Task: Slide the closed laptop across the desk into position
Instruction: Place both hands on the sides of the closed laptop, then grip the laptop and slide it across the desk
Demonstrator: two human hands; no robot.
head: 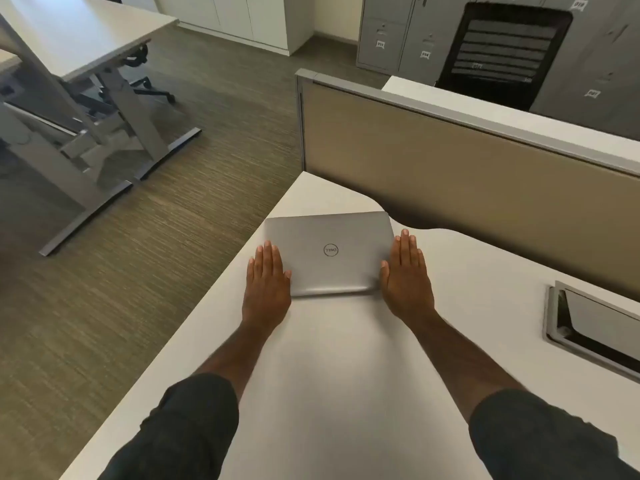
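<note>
A closed silver laptop (329, 252) with a round logo on its lid lies flat near the far left corner of the white desk (346, 375). My left hand (266, 282) rests palm down against the laptop's left edge, fingers straight and together, thumb at the near left corner. My right hand (407, 278) lies the same way against the right edge, thumb touching the near right corner. The laptop sits between the two hands, its left side close to the desk's left edge.
A tan partition panel (467, 188) stands along the desk's far side. A metal cable hatch (588, 327) is set into the desk at right. Left of the desk is carpeted floor (156, 237) with another desk's grey legs (104, 140). A black chair (502, 53) and grey lockers stand behind.
</note>
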